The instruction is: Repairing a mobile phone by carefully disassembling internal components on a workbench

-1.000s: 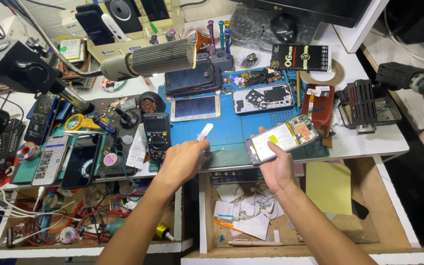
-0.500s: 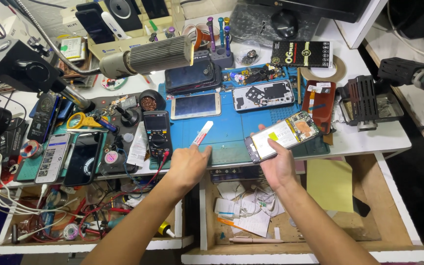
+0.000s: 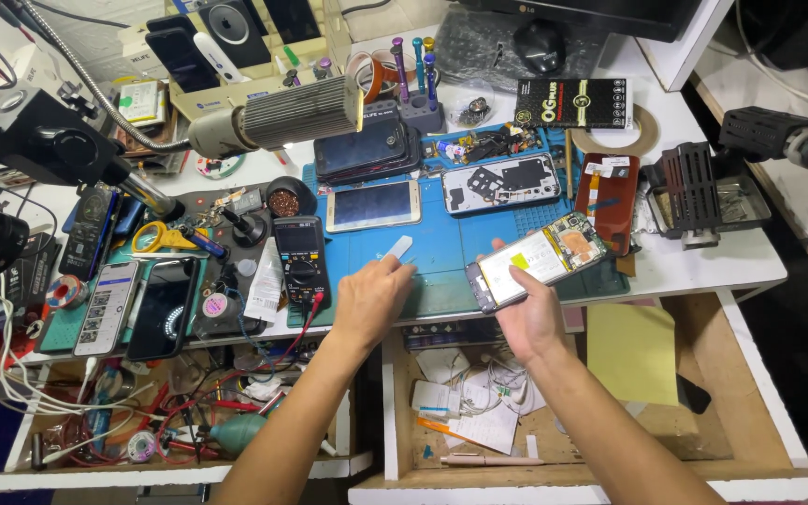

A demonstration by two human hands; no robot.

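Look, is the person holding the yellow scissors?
No, the yellow-handled scissors lie on the cluttered desk to the left, while the left hand grips a small white flat tool and the right hand holds an opened phone.

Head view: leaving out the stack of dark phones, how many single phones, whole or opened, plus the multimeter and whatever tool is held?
Whole phones, screen up: 3
Opened phones: 2, one in the right hand, one on the blue mat
White flat tool in the left hand: 1
Multimeter: 1
Total: 7
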